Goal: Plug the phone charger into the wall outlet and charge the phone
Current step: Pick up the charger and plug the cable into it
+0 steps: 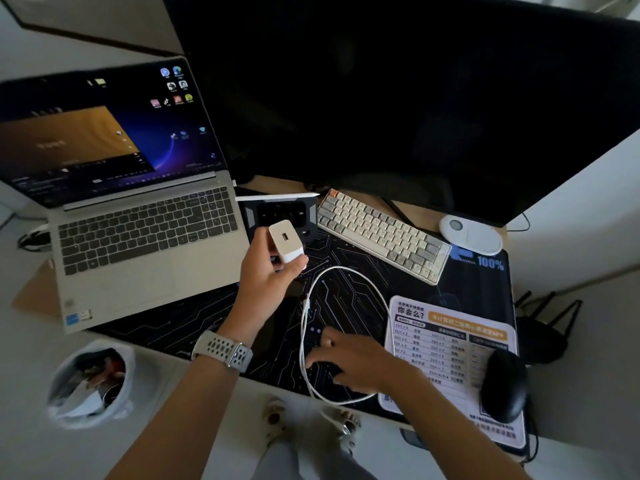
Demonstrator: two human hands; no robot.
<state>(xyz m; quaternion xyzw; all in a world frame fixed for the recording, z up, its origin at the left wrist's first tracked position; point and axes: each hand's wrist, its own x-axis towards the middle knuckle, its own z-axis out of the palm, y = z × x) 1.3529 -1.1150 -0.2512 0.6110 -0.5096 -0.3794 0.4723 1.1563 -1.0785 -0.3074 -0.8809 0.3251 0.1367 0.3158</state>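
Observation:
My left hand (265, 275) holds a white charger block (286, 241) up above the desk, its port face toward me. Behind it sits a black power strip (266, 211) with sockets, partly hidden by the block. A white charging cable (313, 296) lies in a loop on the dark desk mat (349, 292). My right hand (351, 358) rests over the lower part of that loop with fingers spread, touching the mat near the cable. No phone can be made out in view.
An open laptop (138, 230) stands at left, a large dark monitor (398, 91) at the back. A small keyboard (381, 233), white round device (471, 233), black mouse (504, 386), printed mouse pad (450, 344) and white stylus (277, 196) are around. A lined bin (91, 382) sits below left.

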